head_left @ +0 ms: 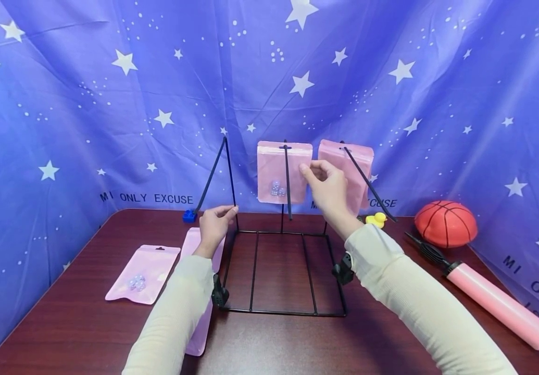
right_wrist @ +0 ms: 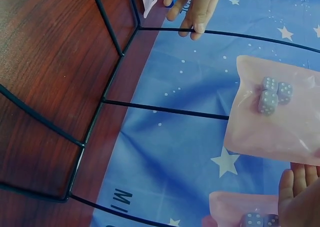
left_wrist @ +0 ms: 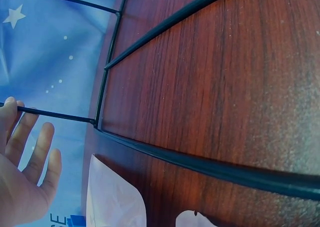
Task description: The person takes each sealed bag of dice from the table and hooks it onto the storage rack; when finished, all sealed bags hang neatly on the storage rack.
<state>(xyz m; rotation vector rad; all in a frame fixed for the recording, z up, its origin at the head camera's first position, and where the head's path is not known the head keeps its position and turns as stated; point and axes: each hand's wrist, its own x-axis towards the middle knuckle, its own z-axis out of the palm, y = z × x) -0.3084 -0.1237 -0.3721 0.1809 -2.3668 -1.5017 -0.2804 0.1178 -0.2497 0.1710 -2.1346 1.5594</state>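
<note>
My left hand pinches the left upright rod of a black wire rack between thumb and fingertips. In the left wrist view the other fingers of that hand are spread loosely. A pink pouch with dice inside hangs from the rack's middle hook. My right hand pinches this pouch at its right edge with thumb and forefinger. On the right hook hangs another pink pouch, partly hidden behind the right hand; dice show in it in the right wrist view. The left hook carries nothing.
On the table at left lies a flat pink pouch with dice. More pink pouch material lies beneath the left forearm. Further out are a blue block, a yellow duck, a red ball and a pink hand pump.
</note>
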